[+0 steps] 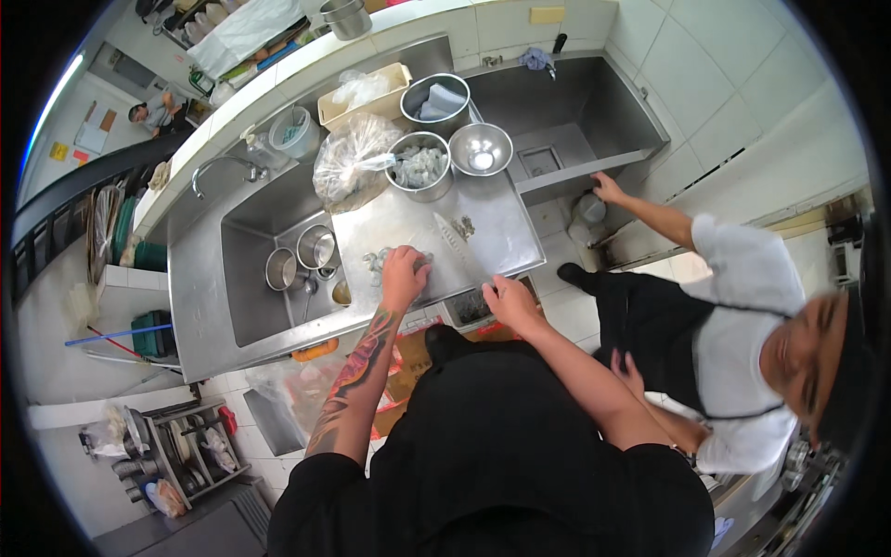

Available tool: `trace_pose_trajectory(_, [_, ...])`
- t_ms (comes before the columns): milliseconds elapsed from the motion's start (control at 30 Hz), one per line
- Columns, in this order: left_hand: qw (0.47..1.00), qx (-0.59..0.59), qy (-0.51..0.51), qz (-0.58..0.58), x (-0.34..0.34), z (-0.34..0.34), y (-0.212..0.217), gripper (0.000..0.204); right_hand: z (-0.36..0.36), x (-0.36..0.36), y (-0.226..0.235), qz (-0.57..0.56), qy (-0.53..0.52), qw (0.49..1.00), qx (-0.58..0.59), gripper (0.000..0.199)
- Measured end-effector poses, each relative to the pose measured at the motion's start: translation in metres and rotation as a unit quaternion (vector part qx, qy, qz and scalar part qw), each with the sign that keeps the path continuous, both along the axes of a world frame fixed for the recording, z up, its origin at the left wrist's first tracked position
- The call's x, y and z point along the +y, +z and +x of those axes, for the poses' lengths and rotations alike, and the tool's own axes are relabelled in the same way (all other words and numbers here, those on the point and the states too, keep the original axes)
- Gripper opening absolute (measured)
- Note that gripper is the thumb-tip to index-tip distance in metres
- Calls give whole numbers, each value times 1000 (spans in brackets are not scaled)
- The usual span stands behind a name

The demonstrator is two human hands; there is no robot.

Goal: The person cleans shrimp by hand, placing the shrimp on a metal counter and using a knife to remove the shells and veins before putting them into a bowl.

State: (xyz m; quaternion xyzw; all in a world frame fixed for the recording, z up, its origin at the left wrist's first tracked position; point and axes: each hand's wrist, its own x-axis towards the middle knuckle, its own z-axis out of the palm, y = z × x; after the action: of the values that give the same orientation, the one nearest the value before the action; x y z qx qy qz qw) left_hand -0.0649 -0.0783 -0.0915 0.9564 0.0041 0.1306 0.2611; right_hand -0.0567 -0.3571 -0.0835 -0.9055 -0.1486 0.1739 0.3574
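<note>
My left hand (404, 278), at the end of a tattooed forearm, is closed over a small heap of grey, glossy raw shrimp (375, 260) on the steel work surface (371, 223). Its fingers partly hide the pieces. My right hand (510, 302) is by the front edge with its fingers loosely bent and apart, and I see nothing in it. Between and beyond my hands lies a knife (452, 238), with small dark scraps (463, 226) beside its blade. Behind them stands a steel pot (419, 190) holding more grey pieces.
A tied clear plastic bag (353, 167), an empty-looking steel bowl (481, 149) and another pot (436, 119) line the back. Sinks flank the surface; the left sink (243, 278) holds small pots. A co-worker (742, 316) in white stands close on my right, one arm reaching toward the right sink (575, 121).
</note>
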Motion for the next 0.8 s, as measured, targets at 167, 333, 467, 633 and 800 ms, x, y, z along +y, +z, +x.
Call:
trace_pose_trajectory(167, [1000, 0, -5, 17, 6, 3, -1, 20, -1, 1, -1, -13, -18, 1000, 2, 35])
trace_pose_trajectory(333, [1000, -23, -20, 5, 0, 9, -2, 17, 6, -1, 8, 7, -27, 999, 23, 36])
trace_pose_trajectory(467, [1000, -21, -7, 9, -1, 8, -2, 17, 12, -9, 10, 10, -59, 998, 15, 37])
trace_pose_trajectory(633, [1000, -18, -2, -7, -2, 11, -3, 12, 8, -16, 12, 7, -41, 999, 27, 38])
trace_pose_trajectory(800, [999, 17, 23, -44, -3, 14, -5, 9, -3, -4, 3, 61, -5, 984, 170, 40])
